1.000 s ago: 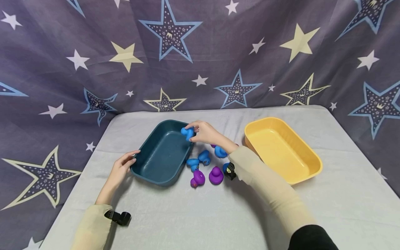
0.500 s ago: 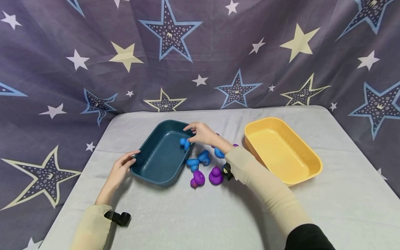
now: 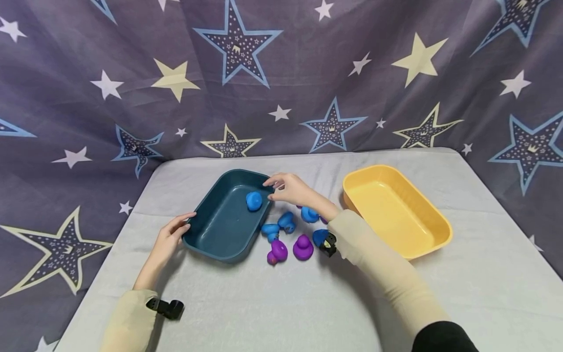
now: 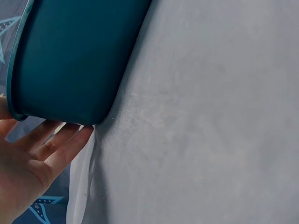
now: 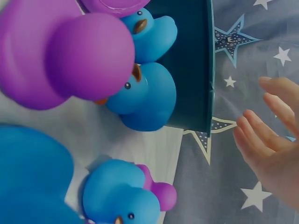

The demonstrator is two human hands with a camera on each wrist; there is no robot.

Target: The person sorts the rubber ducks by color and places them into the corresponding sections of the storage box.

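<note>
- A blue duck point(image 3: 253, 201) lies inside the teal bin point(image 3: 220, 220), near its right wall; it looks rounded, with no clear long axis.
- The right hand point(image 3: 291, 189) is at the bin's far right rim, thumb and fingers parted, holding nothing; the duck is just left of the fingertips, so this is the nearer hand.
- The left hand point(image 3: 169, 237) rests mostly straight fingers against the bin's near left corner; whether the thumb hooks the rim is unclear.
- Right of the bin sit loose ducks point(image 3: 287, 222), blue and purple, then a yellow bin point(image 3: 398, 212).
</note>
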